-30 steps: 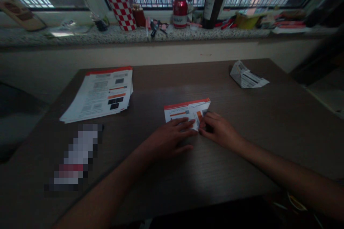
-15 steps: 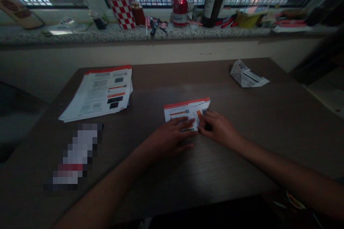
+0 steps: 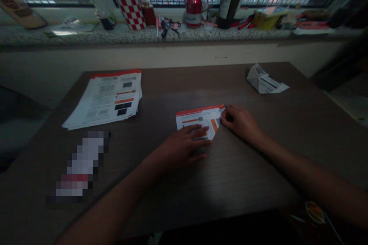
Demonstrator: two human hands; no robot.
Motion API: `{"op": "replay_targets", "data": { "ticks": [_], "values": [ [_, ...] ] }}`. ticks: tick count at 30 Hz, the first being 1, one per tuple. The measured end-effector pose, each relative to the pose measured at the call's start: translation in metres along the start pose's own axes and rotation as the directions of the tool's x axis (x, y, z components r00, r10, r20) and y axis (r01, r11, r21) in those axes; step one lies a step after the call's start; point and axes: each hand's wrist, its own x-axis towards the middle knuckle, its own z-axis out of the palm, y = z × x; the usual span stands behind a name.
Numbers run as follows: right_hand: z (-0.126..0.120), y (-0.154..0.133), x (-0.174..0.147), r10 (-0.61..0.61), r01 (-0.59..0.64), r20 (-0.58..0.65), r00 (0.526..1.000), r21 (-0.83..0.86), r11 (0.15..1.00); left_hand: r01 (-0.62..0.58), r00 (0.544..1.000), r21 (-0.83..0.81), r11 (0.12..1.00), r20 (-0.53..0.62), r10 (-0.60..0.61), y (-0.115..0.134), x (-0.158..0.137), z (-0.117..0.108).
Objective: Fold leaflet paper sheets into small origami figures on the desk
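A folded sheet of printed paper (image 3: pixel 191 116) lies on the table, with a red band along its far edge and a slanted fold at its right side. My left hand (image 3: pixel 191 143) rests flat across the near part of the paper, fingers spread, covering some of the print. At the slanted right edge, close to the far corner, my right hand (image 3: pixel 238 120) has its thumb and fingers pinched together on the paper. What lies between those fingertips is partly hidden.
A stack of printed sheets (image 3: pixel 107 99) lies at the back left of the table (image 3: pixel 161 84). A blurred-out oblong item (image 3: pixel 82 164) is nearer me. A folded paper piece (image 3: pixel 266 81) sits back right. Bottles, a red can (image 3: pixel 193 11) and small items line the windowsill.
My right hand has slid away from me and slightly right along the paper's slanted edge, from the near end to the far corner. My left hand has stayed in place.
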Motion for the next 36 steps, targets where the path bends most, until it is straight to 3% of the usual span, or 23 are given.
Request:
{"op": "replay_targets", "data": {
  "ticks": [9, 14, 16, 18, 20, 22, 29, 36],
  "values": [
    [-0.001, 0.039, 0.017, 0.063, -0.066, -0.093, 0.994, -0.034, 0.997, -0.005, 1.000, 0.011, 1.000, 0.007, 0.005, -0.001, -0.001, -0.001],
    [-0.006, 0.031, 0.010, 0.037, -0.041, -0.119, 0.992, -0.033, 0.999, 0.006, 1.000, 0.017, 1.000, 0.023, -0.006, 0.000, -0.001, -0.001],
    [-0.009, 0.020, 0.003, -0.026, 0.020, -0.109, 0.994, -0.055, 0.998, 0.009, 0.999, 0.022, 1.000, 0.030, -0.010, 0.000, -0.001, -0.001],
    [-0.010, 0.008, -0.007, -0.158, 0.158, 0.002, 0.987, -0.072, 0.985, 0.009, 1.000, 0.024, 1.000, 0.029, -0.010, 0.000, -0.001, -0.001],
    [-0.009, -0.001, -0.016, -0.326, 0.336, 0.159, 0.932, -0.046, 0.941, 0.005, 1.000, 0.022, 1.000, 0.021, -0.006, 0.000, -0.001, 0.000],
    [-0.005, -0.005, -0.024, -0.413, 0.428, 0.248, 0.877, -0.008, 0.904, 0.000, 1.000, 0.017, 1.000, 0.014, 0.000, 0.000, -0.001, 0.001],
    [0.004, 0.003, -0.032, -0.397, 0.426, 0.317, 0.861, -0.024, 0.904, 0.014, 1.000, 0.019, 1.000, 0.022, -0.014, 0.000, -0.003, 0.003],
    [0.005, 0.002, -0.033, -0.335, 0.386, 0.309, 0.890, -0.122, 0.914, 0.036, 0.999, 0.002, 0.999, 0.009, -0.036, 0.003, -0.002, 0.003]
  ]
}}
